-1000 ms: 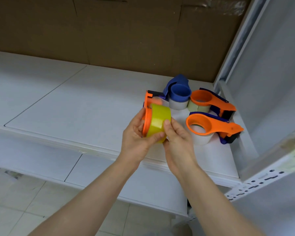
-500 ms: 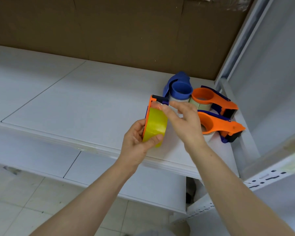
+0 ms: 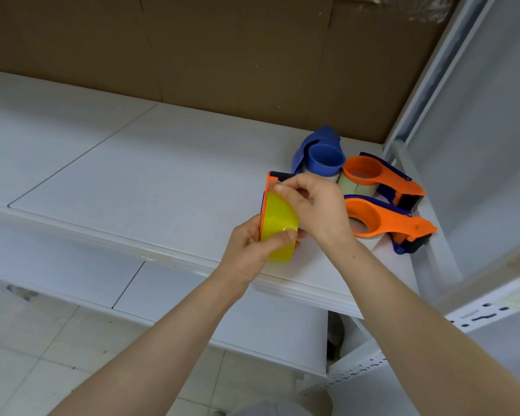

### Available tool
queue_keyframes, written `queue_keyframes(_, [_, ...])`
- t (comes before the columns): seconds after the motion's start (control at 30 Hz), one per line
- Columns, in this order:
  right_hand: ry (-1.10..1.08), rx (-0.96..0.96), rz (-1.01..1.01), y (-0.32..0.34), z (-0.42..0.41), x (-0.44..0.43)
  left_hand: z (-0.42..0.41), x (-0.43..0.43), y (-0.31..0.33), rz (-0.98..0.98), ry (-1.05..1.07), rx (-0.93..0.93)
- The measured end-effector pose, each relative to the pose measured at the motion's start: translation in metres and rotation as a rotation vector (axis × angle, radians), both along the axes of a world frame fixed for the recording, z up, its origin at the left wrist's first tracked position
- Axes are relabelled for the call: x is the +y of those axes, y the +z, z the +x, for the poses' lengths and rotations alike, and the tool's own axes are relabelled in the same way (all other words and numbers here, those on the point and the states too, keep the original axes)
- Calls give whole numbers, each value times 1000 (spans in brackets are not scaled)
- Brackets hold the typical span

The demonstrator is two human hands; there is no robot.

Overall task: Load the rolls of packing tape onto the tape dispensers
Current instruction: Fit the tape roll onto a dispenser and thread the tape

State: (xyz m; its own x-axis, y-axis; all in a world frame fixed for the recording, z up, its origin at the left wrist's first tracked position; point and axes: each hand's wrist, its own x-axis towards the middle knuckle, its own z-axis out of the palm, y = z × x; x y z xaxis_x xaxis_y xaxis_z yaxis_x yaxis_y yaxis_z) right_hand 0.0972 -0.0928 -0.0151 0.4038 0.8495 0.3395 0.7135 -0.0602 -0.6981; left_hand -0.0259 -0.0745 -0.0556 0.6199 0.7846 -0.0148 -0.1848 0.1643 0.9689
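A yellow tape roll (image 3: 278,226) sits in an orange dispenser (image 3: 268,187), held upright above the shelf's front part. My left hand (image 3: 252,250) grips the roll and dispenser from below, thumb across the yellow tape. My right hand (image 3: 315,205) pinches the free end of the tape at the dispenser's top, near its black blade end. Behind them on the shelf lie a blue dispenser (image 3: 320,154) and two orange dispensers (image 3: 382,178) (image 3: 388,220), each with a pale roll in it.
The white shelf (image 3: 132,175) stretches left. A brown cardboard wall (image 3: 222,55) stands behind it. A white upright post (image 3: 427,94) and side panel close the right. A lower shelf (image 3: 72,271) and tiled floor (image 3: 27,355) lie below.
My right hand went from the roll's lower side up to the dispenser's top, drawing the tape end with it. My left hand has kept its grip.
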Motion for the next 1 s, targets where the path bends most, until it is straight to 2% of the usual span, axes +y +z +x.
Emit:
queue_keyframes(0.13, [-47,-109,22,0,4,1,0,-1,-3,38,32,-11])
queue_keyframes(0.27, [-74,-106,109,-4,6,2,4,-4,-2,55,116,-18])
queue_keyframes(0.47, [-142,-164,240,-7,7,-2,1,-4,-5,106,31,-15])
queue_keyframes(0.53, [-167,-145,306,0,9,1,3,-5,-4,58,101,-40])
queue_keyframes(0.63, [-181,-69,291,5,14,6,4,-4,-3,34,163,-48])
queue_keyframes(0.77, [-173,244,204,5,21,8,-4,-2,-6,58,33,-37])
queue_keyframes(1.0, [-209,158,331,4,26,10,-1,-4,-3,53,128,-31])
